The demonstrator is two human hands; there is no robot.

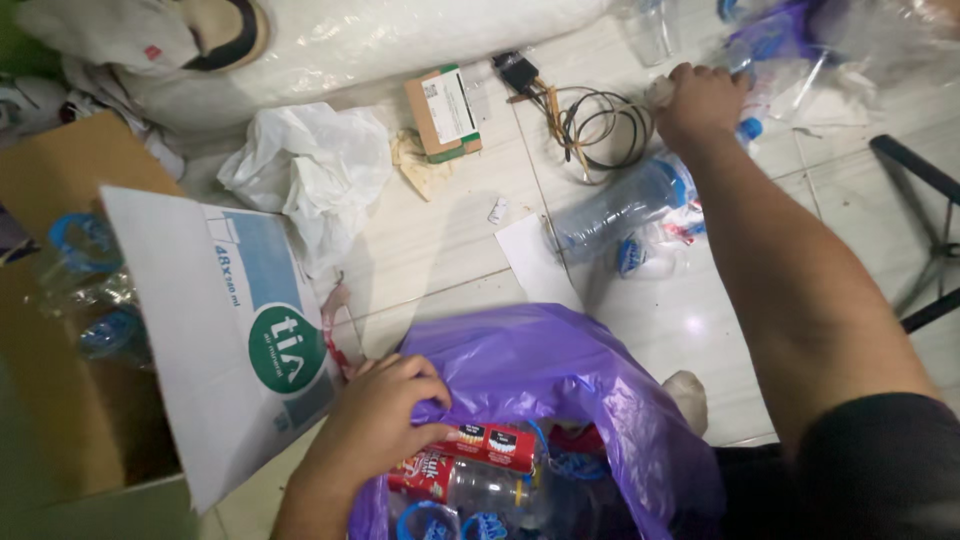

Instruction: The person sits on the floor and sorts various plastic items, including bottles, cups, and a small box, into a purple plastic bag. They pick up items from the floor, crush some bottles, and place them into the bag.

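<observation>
Purple plastic bag (560, 370): lower part cut off by bottom edge at 6 o'clock, contents only partly seen. Cardboard box (60, 330): cut off at 9 o'clock, its interior blurred, bottles inside indistinct. Right hand (700, 100): closed round something pale, object mostly hidden by fingers, kind cannot be told. Clear plastic wrap (880, 40) at 1 o'clock: blurred, cut by top edge. Black stand (925, 175) at 3 o'clock: cut off by right edge. Small white scrap (497, 210) on floor: too small to identify
</observation>
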